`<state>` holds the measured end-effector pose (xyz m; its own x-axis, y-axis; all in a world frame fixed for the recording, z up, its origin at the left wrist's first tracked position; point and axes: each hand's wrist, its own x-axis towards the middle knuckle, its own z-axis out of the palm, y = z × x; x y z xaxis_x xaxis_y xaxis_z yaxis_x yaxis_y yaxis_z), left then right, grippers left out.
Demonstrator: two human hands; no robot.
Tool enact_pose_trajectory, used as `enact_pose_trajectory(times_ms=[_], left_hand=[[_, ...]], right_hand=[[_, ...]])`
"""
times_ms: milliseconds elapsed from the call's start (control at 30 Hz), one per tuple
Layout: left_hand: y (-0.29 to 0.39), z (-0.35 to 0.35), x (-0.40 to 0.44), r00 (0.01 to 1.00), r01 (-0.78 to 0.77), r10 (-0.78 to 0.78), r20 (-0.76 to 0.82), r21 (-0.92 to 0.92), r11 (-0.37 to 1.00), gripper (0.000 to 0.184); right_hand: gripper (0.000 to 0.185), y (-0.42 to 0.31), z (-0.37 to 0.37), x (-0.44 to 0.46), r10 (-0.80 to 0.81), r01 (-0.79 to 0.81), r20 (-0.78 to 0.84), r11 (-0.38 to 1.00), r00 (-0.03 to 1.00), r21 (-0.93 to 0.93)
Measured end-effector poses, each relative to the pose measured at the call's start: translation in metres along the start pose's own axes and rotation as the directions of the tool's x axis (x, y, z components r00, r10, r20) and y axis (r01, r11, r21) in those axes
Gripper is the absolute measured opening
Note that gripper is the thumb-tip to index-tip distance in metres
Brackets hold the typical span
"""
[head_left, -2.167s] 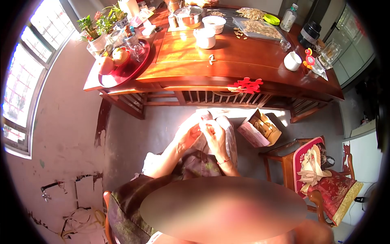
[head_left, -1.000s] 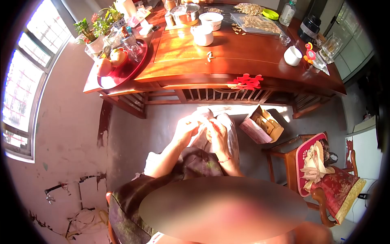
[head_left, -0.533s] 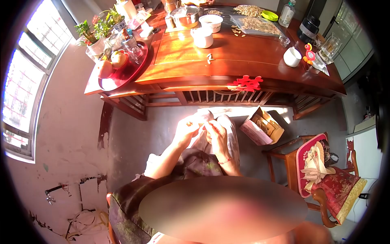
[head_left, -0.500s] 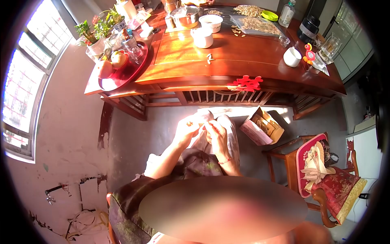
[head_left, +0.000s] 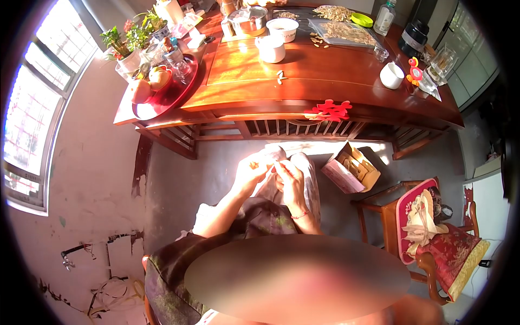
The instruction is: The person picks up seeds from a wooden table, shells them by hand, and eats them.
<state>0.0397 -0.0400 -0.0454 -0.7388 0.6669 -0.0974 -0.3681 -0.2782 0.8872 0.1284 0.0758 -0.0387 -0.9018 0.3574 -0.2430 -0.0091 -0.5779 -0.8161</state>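
Observation:
My left hand (head_left: 251, 170) and my right hand (head_left: 291, 181) meet above my lap, fingertips close together and fingers curled in a pinch. Whatever lies between the fingertips is too small and too brightly lit to make out. A thin red bracelet (head_left: 299, 215) circles my right wrist. Beyond my hands, on the wooden table (head_left: 233, 70), a few small pale pieces (head_left: 280, 77) lie in front of a white cup (head_left: 270, 50). Farther back are a white tub (head_left: 283, 28) and a plastic bag (head_left: 346, 33) with many pale pieces on it.
An open cardboard box (head_left: 351, 169) stands on the floor to my right, near a chair (head_left: 403, 216) bearing cloth and a cushion. At the table's left sits a red tray (head_left: 184, 92) with fruit; at its right, a white mug (head_left: 391, 76) and a toy (head_left: 415, 72).
My hands stay together over my lap, with only a slight shift of the fingers. The whole view has moved by a few pixels.

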Motion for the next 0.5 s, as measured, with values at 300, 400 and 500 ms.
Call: enact_pose_trajectory(times_ms=[300,400,500], left_hand=[[0.0060,0.0041,-0.0017,0.997,0.060,-0.058,-0.054,0.035,0.998,0.032],[0.0067,0.0035,-0.0018,0.997,0.052,-0.050,-0.053,0.031,0.998,0.026],[0.0056,-0.0010,-0.0017,0.998,0.059,-0.056,-0.041,0.071,0.996,0.021]], right_hand=[[0.018,-0.0011,-0.0002,-0.0007,-0.024,0.024,0.014,1.000,1.000,0.012],[0.018,-0.0022,0.0008,-0.0015,-0.023,0.023,0.015,1.000,1.000,0.002],[0.019,-0.0013,0.0003,-0.0012,-0.024,0.024,0.018,1.000,1.000,0.000]])
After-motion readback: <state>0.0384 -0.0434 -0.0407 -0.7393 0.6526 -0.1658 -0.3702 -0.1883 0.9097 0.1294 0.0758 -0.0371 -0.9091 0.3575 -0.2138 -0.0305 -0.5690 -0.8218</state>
